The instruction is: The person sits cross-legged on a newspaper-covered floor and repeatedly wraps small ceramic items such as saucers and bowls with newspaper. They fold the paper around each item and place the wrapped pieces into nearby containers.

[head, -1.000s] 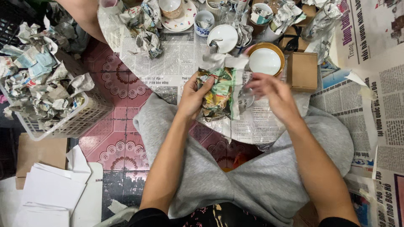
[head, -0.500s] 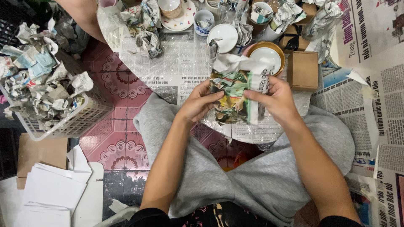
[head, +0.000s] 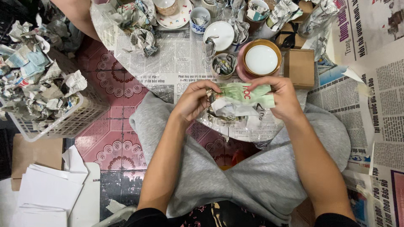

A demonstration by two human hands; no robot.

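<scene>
Home floor: patterned tiles, newspaper-wrapped crockery around

What the newspaper bundle wraps is hidden, the fingertips of both hands go behind it, and far left of the bundle the white basket is cut by the picture's edge.

I take the newspaper sheet on the floor as my ref. On its near edge, btwn both hands: paper-wrapped bundle, above my lap. On the sheet, far side: plates, cups, wrapped pieces. Bowl on saucer at its right end, cardboard box just right of that. Basket of crumpled paper well left of sheet; white paper stack left and nearer me.
</scene>
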